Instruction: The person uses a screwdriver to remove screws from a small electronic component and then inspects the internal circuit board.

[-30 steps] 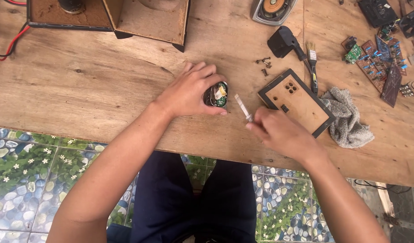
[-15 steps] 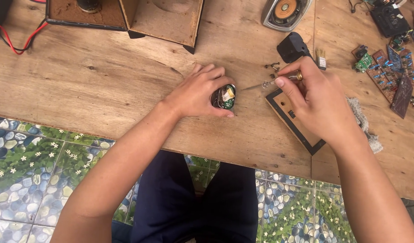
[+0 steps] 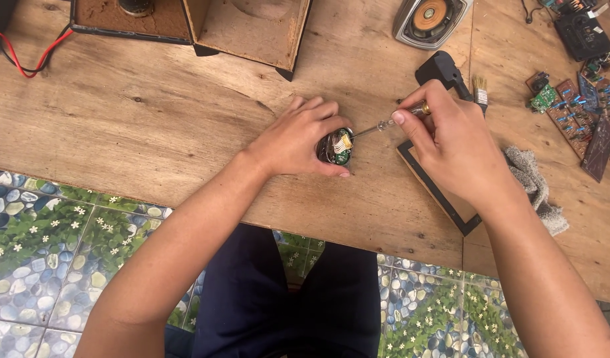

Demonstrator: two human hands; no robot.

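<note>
Nearest the camera, dark trousers and a pebble-and-flower patterned floor (image 3: 46,245) show below the front edge of the wooden desk (image 3: 152,126). Just past that edge the left hand (image 3: 298,139) curls around a small round device (image 3: 336,147), its green circuit board and a white connector showing between thumb and fingers as it rests on the desk. The right hand (image 3: 454,146) is closed on a small screwdriver (image 3: 384,124), pinching the handle, with the tip touching the device. Under the right wrist lies a flat black-framed panel (image 3: 437,195), a grey cloth (image 3: 537,185) beside it. Farther back sit a brush (image 3: 480,89), circuit boards (image 3: 576,113), a speaker (image 3: 431,20) and open wooden boxes (image 3: 252,30).
</note>
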